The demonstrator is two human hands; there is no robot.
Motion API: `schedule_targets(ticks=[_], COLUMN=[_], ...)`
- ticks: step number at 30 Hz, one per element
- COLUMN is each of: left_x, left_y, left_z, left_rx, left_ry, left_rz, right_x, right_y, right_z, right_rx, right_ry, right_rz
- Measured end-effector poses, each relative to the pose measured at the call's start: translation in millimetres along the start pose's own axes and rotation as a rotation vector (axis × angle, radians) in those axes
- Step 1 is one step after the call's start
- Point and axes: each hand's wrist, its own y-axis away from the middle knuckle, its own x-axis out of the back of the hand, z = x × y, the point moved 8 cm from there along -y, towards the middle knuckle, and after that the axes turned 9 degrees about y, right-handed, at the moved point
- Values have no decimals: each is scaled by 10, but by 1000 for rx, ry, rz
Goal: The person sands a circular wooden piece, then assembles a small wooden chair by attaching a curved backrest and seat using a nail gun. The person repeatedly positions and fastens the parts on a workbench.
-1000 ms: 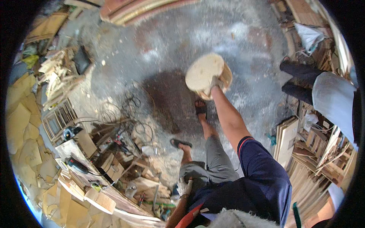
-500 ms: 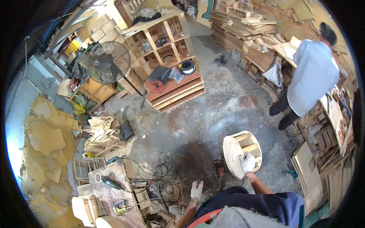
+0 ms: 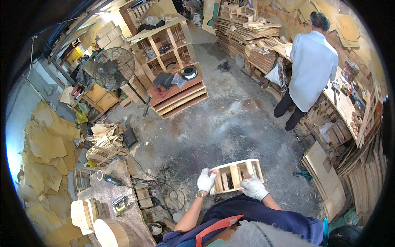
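A round wooden frame with pale slats (image 3: 235,172) is held up in front of my body, its slatted side facing me. My left hand (image 3: 205,181), in a white glove, grips the frame's left end. Over its right part, my right hand (image 3: 254,188), also gloved in white, closes on a slat, with its fingertips partly hidden. Open gaps show between the slats, and a thin pale rim curves along the far edge.
To the left is a workbench (image 3: 138,224) with a green nail gun (image 3: 120,206), a corded power tool (image 3: 112,180) and rounded wooden pieces (image 3: 111,234). Cables (image 3: 175,197) lie beside it. A person (image 3: 312,70) stands at the right-hand bench. A wooden cabinet (image 3: 177,96) stands ahead.
The frame has turned so its slats face me and has moved left. My left hand has risen from low down to grip it. The other person now appears farther left.
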Motion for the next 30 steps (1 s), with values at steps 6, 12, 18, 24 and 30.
schedule_targets(ticks=[6, 12, 18, 24, 30], left_x=[-298, -1093, -1265, -766, 438], left_y=[884, 1594, 1841, 2006, 2136], left_z=[-575, -561, 110, 302, 466], left_rx=[487, 810, 725, 658, 512], left_ry=[406, 701, 737, 588, 150], left_rz=[-46, 34, 61, 303, 647], right_x=[-256, -53, 196, 348, 245], right_y=[288, 631, 871, 780, 475], right_z=[55, 498, 874, 831, 258], right_rx=[244, 289, 211, 298, 342], right_ry=[-12, -29, -62, -93, -119], right_rz=[-204, -212, -288, -207, -144])
